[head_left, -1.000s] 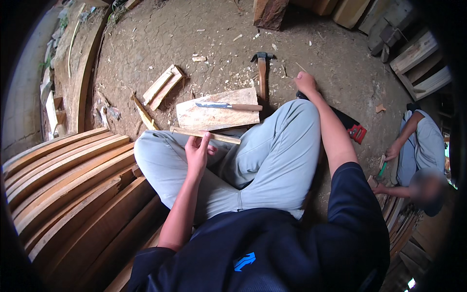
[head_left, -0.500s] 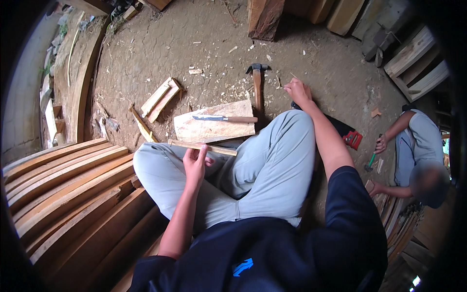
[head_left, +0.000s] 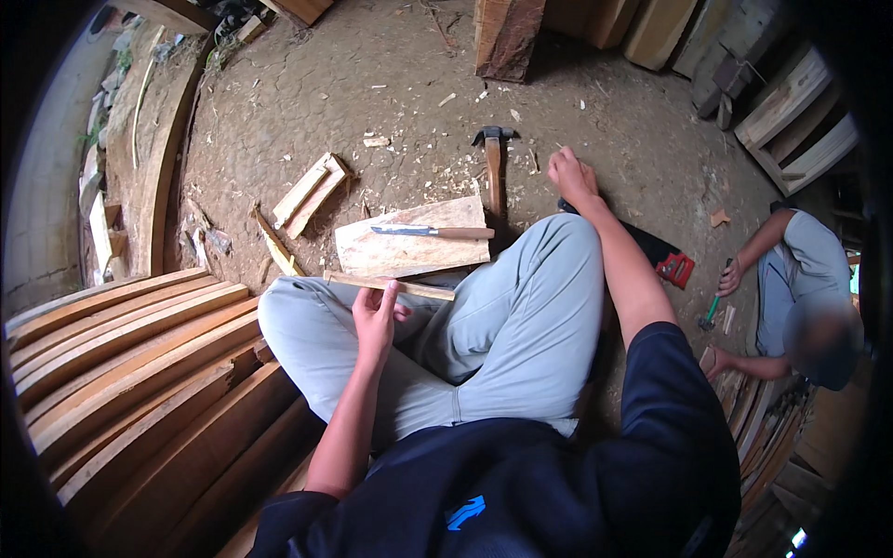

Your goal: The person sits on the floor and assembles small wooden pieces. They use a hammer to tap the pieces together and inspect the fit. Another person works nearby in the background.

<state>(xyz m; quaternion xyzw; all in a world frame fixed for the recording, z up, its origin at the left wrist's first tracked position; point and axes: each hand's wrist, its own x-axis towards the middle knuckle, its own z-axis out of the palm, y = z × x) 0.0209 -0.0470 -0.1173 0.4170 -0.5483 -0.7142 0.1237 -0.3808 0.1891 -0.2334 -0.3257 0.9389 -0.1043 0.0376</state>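
Observation:
Between the thumb and fingers of my left hand (head_left: pixel 375 321) is a thin wooden stick (head_left: pixel 423 290), held level above my crossed legs. My right hand (head_left: pixel 574 179) is stretched out low over the dirt floor, beyond my right knee. Its fingers are drawn together; whatever may be in them is too small to make out. In front of my legs a knife (head_left: pixel 456 233) with a wooden handle lies across a flat wooden board (head_left: pixel 358 253). A claw hammer (head_left: pixel 494 172) rests on the floor between that board and my right hand.
A saw with a red and black handle (head_left: pixel 676 270) lies right of my knee, partly hidden by my arm. Stacked planks (head_left: pixel 139 344) fill the left side. Split wood pieces (head_left: pixel 312 193) and shavings litter the floor. At right, a co-worker holds a green-handled hammer (head_left: pixel 713 309).
The fingers of my right hand have shifted slightly. My left hand keeps the stick in nearly the same place.

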